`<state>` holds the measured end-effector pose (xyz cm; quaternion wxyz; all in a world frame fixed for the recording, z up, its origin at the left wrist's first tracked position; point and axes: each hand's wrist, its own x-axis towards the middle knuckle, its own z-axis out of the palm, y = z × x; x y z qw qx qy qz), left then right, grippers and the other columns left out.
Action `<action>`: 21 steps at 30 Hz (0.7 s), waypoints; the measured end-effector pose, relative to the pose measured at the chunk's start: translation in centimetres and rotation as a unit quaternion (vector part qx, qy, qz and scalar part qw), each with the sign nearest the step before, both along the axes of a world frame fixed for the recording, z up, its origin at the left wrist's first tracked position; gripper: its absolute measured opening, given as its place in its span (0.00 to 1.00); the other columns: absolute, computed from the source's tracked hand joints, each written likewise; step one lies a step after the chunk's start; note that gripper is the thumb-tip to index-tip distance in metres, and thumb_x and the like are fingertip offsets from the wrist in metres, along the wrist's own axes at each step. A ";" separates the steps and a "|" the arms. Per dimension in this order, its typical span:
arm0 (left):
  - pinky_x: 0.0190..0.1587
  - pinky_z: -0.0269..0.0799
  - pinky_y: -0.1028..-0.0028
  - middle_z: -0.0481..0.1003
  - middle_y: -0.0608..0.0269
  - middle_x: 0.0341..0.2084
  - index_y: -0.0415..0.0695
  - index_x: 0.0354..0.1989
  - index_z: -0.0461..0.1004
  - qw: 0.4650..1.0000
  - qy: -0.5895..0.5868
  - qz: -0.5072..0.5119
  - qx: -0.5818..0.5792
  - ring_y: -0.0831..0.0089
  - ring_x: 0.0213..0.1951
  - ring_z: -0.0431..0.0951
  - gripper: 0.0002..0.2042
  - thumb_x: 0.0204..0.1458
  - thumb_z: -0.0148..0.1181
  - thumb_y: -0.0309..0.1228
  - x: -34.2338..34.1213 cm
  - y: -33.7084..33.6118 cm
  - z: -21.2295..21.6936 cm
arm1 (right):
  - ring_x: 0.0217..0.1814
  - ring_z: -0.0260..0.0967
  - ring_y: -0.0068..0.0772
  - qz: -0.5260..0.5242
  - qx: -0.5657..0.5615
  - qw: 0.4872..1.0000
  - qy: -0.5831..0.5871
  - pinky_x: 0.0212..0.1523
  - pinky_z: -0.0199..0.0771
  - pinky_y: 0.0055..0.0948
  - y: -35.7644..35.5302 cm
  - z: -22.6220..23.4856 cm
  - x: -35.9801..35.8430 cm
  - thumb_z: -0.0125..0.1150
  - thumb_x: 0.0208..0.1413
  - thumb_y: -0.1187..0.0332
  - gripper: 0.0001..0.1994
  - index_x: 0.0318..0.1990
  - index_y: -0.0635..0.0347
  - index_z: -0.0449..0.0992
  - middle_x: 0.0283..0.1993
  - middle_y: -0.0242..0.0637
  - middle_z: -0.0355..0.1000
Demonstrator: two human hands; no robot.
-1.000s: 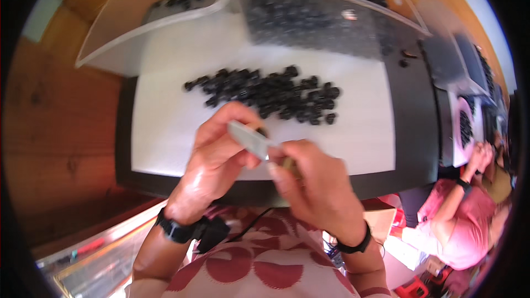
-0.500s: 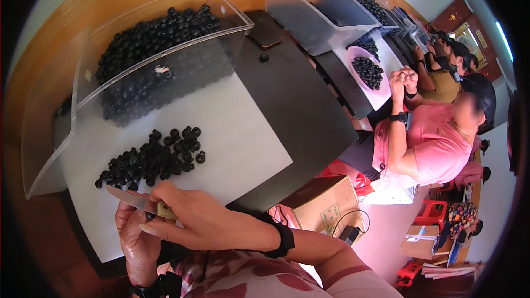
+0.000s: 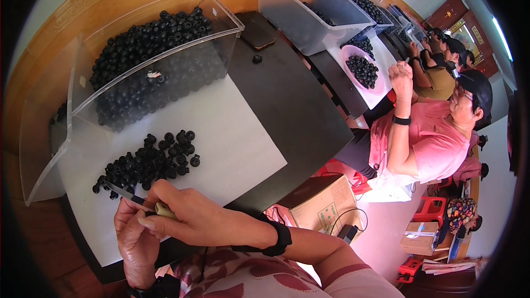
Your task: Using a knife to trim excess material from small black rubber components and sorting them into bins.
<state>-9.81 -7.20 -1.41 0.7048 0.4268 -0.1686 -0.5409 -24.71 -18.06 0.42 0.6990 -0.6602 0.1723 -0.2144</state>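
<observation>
My right hand (image 3: 199, 215) is closed round the olive handle of a small knife (image 3: 128, 194), its blade pointing left over the edge of the pile. Pressed close beside it, my left hand (image 3: 136, 243) pinches a small black rubber-looking part (image 3: 151, 213), mostly covered by the fingers and thumb. Just beyond both hands lies a loose pile of similar round black parts (image 3: 149, 163), some with a ring-shaped end. They rest on a white sheet (image 3: 243, 152) on the dark table.
Behind the pile stands a clear plastic bin (image 3: 160, 96) full of black parts. A phone-like dark object (image 3: 257, 34) and one stray part (image 3: 257, 59) lie to its right. Further right, a co-worker (image 3: 425, 138) in pink sits by a pink bowl (image 3: 349, 55). A cardboard box (image 3: 320, 209) stands below the table edge.
The view has shifted slightly. My hands stay together, with the knife blade tilted a little differently and the pinched part more covered. The co-worker's hands have risen.
</observation>
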 end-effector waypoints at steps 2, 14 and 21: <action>0.22 0.68 0.80 0.79 0.50 0.33 0.39 0.38 0.69 0.999 0.001 0.029 0.016 0.75 0.24 0.75 0.11 0.57 0.64 0.31 -0.4 -0.1 0.0 | 0.34 0.80 0.33 0.013 0.030 0.999 0.000 0.35 0.76 0.30 -0.1 0.1 -0.1 0.60 0.68 0.61 0.17 0.45 0.67 0.65 0.31 0.45 0.77; 0.21 0.66 0.76 0.74 0.54 0.26 0.36 0.35 0.68 0.996 0.007 -0.083 -0.021 0.75 0.20 0.69 0.11 0.57 0.63 0.31 0.2 -0.4 0.9 | 0.32 0.74 0.21 0.029 0.108 0.992 -0.059 0.33 0.75 0.26 -0.5 -0.3 -0.8 0.62 0.66 0.62 0.17 0.39 0.64 0.62 0.29 0.39 0.74; 0.24 0.64 0.77 0.75 0.55 0.28 0.38 0.37 0.70 0.993 -0.001 -0.114 -0.021 0.73 0.24 0.72 0.10 0.60 0.61 0.33 0.4 -0.2 2.1 | 0.32 0.74 0.20 0.024 0.128 0.991 0.022 0.30 0.73 0.23 -1.0 0.7 -0.7 0.62 0.67 0.60 0.16 0.44 0.65 0.68 0.33 0.37 0.76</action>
